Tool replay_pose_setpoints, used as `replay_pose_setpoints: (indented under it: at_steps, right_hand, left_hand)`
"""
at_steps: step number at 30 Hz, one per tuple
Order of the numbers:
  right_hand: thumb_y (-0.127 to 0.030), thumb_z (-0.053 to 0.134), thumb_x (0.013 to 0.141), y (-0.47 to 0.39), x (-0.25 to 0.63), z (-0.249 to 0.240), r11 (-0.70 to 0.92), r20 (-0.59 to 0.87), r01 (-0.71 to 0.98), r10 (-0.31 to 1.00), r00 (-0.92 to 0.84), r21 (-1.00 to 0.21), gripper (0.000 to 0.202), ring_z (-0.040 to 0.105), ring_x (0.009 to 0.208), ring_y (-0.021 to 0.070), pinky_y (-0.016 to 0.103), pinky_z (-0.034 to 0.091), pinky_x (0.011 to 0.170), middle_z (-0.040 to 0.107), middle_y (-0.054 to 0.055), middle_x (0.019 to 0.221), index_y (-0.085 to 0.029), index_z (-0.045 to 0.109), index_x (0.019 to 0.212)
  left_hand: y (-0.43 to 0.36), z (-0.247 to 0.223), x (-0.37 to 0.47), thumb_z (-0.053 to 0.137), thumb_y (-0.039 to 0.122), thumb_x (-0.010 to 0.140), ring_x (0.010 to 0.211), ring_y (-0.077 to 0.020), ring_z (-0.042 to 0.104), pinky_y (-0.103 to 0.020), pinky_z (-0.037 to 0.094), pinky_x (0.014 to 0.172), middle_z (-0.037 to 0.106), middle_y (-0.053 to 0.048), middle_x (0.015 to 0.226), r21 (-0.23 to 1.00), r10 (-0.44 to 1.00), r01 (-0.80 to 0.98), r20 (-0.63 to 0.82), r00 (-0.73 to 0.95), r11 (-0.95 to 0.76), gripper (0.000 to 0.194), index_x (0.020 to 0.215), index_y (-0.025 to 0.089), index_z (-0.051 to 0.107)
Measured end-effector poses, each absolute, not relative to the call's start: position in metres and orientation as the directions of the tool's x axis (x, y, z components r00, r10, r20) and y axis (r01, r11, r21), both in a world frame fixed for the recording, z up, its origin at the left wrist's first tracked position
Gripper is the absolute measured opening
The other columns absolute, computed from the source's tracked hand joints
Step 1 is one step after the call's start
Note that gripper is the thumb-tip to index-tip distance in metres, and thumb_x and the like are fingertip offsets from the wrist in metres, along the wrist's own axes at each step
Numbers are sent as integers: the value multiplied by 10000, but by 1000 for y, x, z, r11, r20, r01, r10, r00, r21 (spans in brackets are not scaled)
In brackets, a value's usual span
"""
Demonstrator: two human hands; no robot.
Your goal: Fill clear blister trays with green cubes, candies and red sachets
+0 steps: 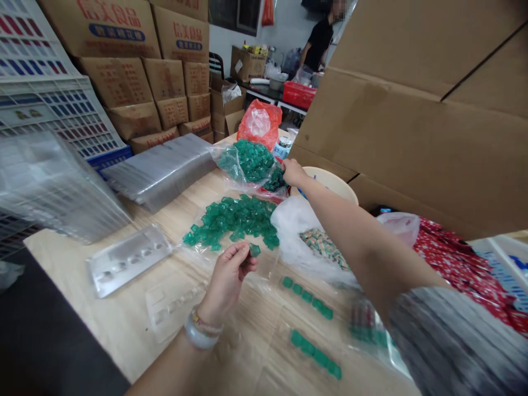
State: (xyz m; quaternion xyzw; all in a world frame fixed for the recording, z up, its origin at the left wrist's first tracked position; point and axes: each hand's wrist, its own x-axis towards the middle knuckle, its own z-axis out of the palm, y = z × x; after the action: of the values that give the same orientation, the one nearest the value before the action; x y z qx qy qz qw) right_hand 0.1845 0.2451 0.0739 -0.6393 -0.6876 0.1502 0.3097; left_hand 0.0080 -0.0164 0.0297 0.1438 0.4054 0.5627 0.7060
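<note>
My left hand (226, 281) pinches a green piece (254, 251); I can't tell if my right hand (293, 172), at one o'clock, grips anything.

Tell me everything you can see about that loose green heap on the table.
The heap is many small, glossy, translucent green pieces, jumbled together, thinning to scattered ones at its edges. It lies low and spread out, apparently on clear plastic over the wooden table. A whitish plastic bag borders it on the picture's right. The left hand is just in front, pinching a similar piece. Whether the pieces are wrapped is unclear.
</note>
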Motion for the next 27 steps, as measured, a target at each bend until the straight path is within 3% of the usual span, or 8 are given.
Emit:
replay_pose_setpoints:
  at_steps: [4, 8, 11, 13, 18, 22, 27]
  right_hand:
    - [-169, 501, 732, 274, 179, 60, 91, 182, 819, 983, 17, -567, 281, 501, 634, 133, 300, 382, 700, 411, -2, 498, -143, 428, 462]
    - [-221, 458, 772, 246, 168, 66, 6, 54, 710, 998, 45, -704, 201, 490, 534, 106, 285, 415, 613, 460, -5, 508, -105, 551, 638]
    - [-135, 473, 738, 175, 158, 70, 208, 108, 566, 973, -205, -798, 189, 505, 534, 86, 247, 429, 576, 565, -6, 661, -141, 579, 894]
    - [-163, 482, 754, 114, 154, 68, 367, 157, 536, 905, -396, -760, 188, 541, 622, 100, 248, 444, 618, 599, 13, 756, -160, 609, 892]
    - [-254, 513, 792, 10, 163, 56, 465, 163, 459, 815, -556, -757, 269, 555, 868, 133, 271, 446, 753, 605, 58, 963, -182, 592, 1039]
    - [-253, 517, 792, -21, 193, 48, 309, 94, 539, 917, -389, -783, 219, 560, 726, 113, 244, 448, 660, 612, 35, 831, -178, 611, 976]
    - [-251, 513, 786, -81, 222, 17, 127, -77, 742, 969, -234, -659, 188, 544, 632, 120, 246, 437, 583, 601, 35, 744, -157, 623, 906]
  left_hand:
    - [-8, 27, 4, 687, 266, 625, 530, -77, 548, -173, 443, 482, 552, 18, 611, 638, 897, -696, -442, 18, 329, 213, 702, 125, 547]
    - [0, 24, 3, 632, 259, 675, 504, -79, 543, -179, 440, 461, 539, 23, 596, 616, 887, -717, -462, 9, 328, 165, 688, 131, 529]
    - [2, 24, 4, 595, 249, 704, 518, -87, 556, -185, 453, 481, 545, 15, 609, 605, 893, -731, -449, 16, 317, 137, 698, 130, 528]
    - [2, 25, 6, 578, 247, 717, 518, -87, 555, -186, 455, 488, 542, 13, 608, 604, 900, -731, -436, 33, 319, 130, 696, 129, 527]
    - [-10, 34, 14, 566, 242, 720, 508, -81, 536, -189, 453, 489, 534, 9, 595, 627, 894, -674, -435, 112, 389, 125, 684, 127, 532]
    - [-24, 36, 18, 578, 250, 710, 513, -80, 527, -177, 422, 461, 581, -31, 653, 695, 871, -530, -433, 230, 486, 143, 725, 109, 565]
    - [-44, 21, 16, 615, 362, 687, 380, -18, 348, -129, 230, 350, 474, 30, 513, 736, 860, -455, -482, 169, 502, 251, 652, 125, 539]
